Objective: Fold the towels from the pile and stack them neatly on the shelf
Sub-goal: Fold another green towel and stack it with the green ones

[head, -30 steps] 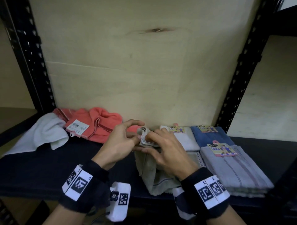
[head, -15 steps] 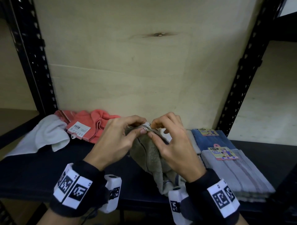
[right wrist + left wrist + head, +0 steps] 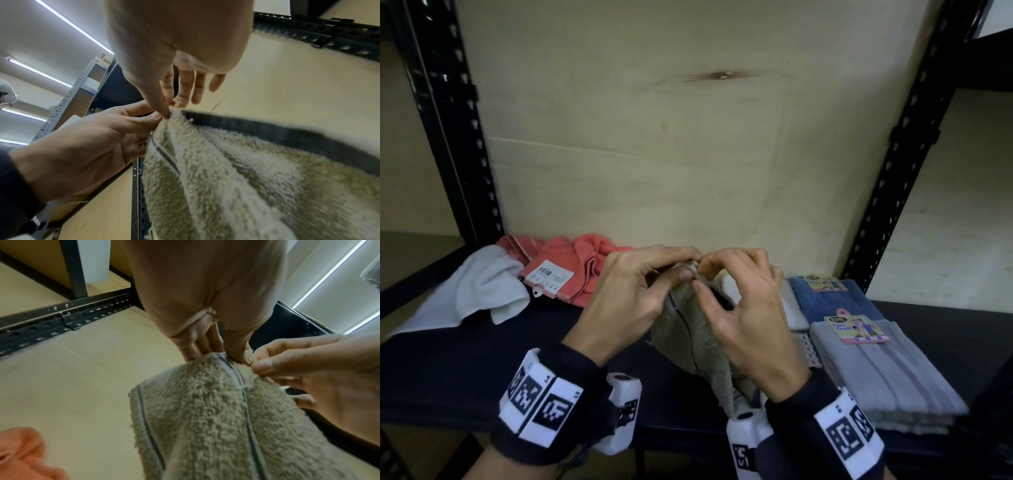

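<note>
A beige terry towel (image 3: 688,329) with dark stripes hangs from both hands above the black shelf (image 3: 482,370). My left hand (image 3: 688,267) pinches its top corner between thumb and fingers. My right hand (image 3: 703,279) pinches the same corner right beside it, fingertips nearly touching the left ones. In the left wrist view the left hand (image 3: 220,355) grips the striped hem of the towel (image 3: 216,426). The right wrist view has the right hand (image 3: 172,108) pinching the towel (image 3: 236,178) at its dark border. The towel's lower end is hidden behind my right wrist.
A crumpled coral towel (image 3: 578,270) with a tag and a white towel (image 3: 482,294) lie at the left. Folded grey (image 3: 876,377), blue (image 3: 828,301) and white (image 3: 791,305) towels sit at the right. A plywood back panel (image 3: 654,154) and black uprights (image 3: 452,120) bound the shelf.
Both hands have lifted the beige towel's corner up off the shelf and come together, so both now pinch it at the top. The towel hangs higher.
</note>
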